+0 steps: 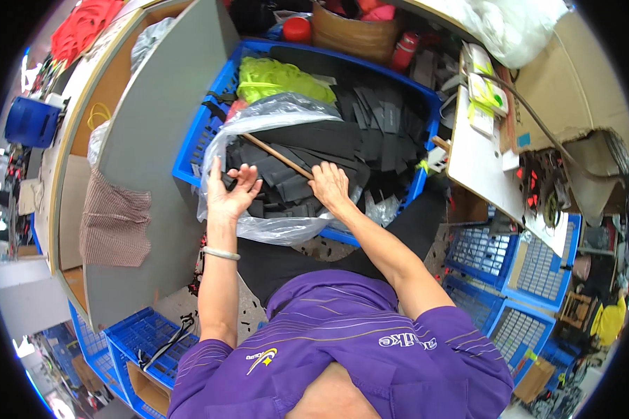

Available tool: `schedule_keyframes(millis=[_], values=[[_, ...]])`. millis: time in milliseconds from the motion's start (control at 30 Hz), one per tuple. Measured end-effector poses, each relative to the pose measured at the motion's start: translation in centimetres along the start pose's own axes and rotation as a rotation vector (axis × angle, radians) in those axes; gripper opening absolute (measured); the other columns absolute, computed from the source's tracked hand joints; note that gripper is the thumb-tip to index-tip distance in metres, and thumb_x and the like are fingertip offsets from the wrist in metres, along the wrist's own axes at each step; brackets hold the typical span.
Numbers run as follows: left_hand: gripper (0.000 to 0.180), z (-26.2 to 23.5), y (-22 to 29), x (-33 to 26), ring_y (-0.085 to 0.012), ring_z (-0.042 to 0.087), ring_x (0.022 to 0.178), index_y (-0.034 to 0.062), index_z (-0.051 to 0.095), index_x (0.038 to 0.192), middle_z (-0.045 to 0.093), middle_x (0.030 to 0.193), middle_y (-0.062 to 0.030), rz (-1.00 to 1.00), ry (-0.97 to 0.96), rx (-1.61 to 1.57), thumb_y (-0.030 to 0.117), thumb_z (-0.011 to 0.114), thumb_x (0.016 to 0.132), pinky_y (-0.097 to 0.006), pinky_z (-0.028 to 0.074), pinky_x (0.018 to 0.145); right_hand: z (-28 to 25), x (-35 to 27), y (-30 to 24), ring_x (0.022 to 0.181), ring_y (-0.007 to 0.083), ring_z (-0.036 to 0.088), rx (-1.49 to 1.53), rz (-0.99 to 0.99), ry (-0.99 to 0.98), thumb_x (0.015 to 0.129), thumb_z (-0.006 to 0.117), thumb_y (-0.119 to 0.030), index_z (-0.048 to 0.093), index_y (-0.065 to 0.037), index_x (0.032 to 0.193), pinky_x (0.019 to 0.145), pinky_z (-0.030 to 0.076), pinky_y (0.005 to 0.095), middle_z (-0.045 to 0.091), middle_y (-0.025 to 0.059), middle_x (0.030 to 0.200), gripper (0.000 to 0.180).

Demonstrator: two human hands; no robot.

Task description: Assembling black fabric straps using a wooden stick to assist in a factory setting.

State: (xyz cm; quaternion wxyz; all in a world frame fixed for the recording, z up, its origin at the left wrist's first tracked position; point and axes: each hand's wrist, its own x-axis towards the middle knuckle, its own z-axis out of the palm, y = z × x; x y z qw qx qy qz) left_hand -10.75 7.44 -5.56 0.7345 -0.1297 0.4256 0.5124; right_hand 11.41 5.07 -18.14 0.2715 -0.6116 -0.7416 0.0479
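My right hand [330, 184] is closed round the near end of a thin wooden stick [276, 152]. The stick slants up and left across a heap of flat black strips [276, 183] inside a clear plastic bag [286, 230]. At the bag's left edge my left hand [232, 195] is open, palm up with fingers apart; whether it touches the plastic I cannot tell. The bag lies in a blue plastic crate [189, 150]. More black strips [384, 119] fill the crate's right side, and a bright yellow-green bundle [276, 80] rests at its far left.
A grey panel [168, 140] with a checked cloth [115, 220] over its edge stands to the left. On the right is a white tabletop [486, 164]. Blue crates [482, 255] are stacked below it. Beyond the crate sit a cardboard box [353, 35] and a red bottle [405, 51].
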Motion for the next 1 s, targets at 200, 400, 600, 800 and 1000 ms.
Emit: schedule_keyframes(millis=[200,400,600,800,1000], values=[[0.036,-1.7,1.3,1.5,-0.0235,0.061,0.093,0.0135,0.048,0.071,0.065,0.085,-0.0052,0.032,0.071,-0.199,0.043,0.067,0.08,-0.041,0.033,0.096,-7.2,-2.4,-2.1,0.069,0.0346,0.061,0.491,0.31,-0.322,0.084,0.057,-0.024,0.054,-0.004,0.083,0.059,0.046,0.0427,0.06,0.0172,0.069,0.02],[0.035,-0.7,2.6,0.3,-0.0231,0.061,0.092,0.0131,0.051,0.07,0.065,0.082,-0.0033,0.049,0.021,-0.273,0.042,0.068,0.08,-0.045,0.036,0.095,-17.6,-8.1,-1.2,0.058,0.0105,0.057,0.871,0.379,-0.466,0.087,0.058,-0.011,0.06,-0.001,0.097,0.052,0.044,0.0269,0.06,0.0051,0.065,0.015],[0.037,1.0,1.8,-1.0,-0.0225,0.063,0.083,0.0146,0.049,0.063,0.064,0.073,-0.0025,0.085,-0.015,-0.245,0.043,0.068,0.079,-0.047,0.041,0.09,-17.9,-7.9,-1.5,0.059,0.0083,0.055,0.828,0.237,-0.445,0.085,0.061,-0.008,0.062,-0.001,0.1,0.052,0.043,0.0224,0.061,0.0043,0.068,0.016],[0.04,0.6,2.4,-1.6,-0.0221,0.062,0.077,0.0141,0.047,0.061,0.06,0.066,-0.002,0.044,-0.151,-0.288,0.043,0.065,0.081,-0.046,0.042,0.088,-19.1,-7.3,-1.7,0.059,0.0091,0.055,0.759,0.179,-0.374,0.083,0.063,-0.007,0.064,-0.001,0.098,0.052,0.042,0.0233,0.062,0.0055,0.069,0.016],[0.04,0.6,2.7,-1.0,-0.025,0.062,0.077,0.0122,0.047,0.064,0.058,0.067,-0.0038,0.096,-0.179,-0.303,0.045,0.064,0.082,-0.049,0.04,0.091,-19.4,-7.6,-1.8,0.06,0.0091,0.056,0.75,0.132,-0.314,0.083,0.063,-0.008,0.065,-0.002,0.098,0.054,0.043,0.0228,0.064,0.0057,0.072,0.016]])
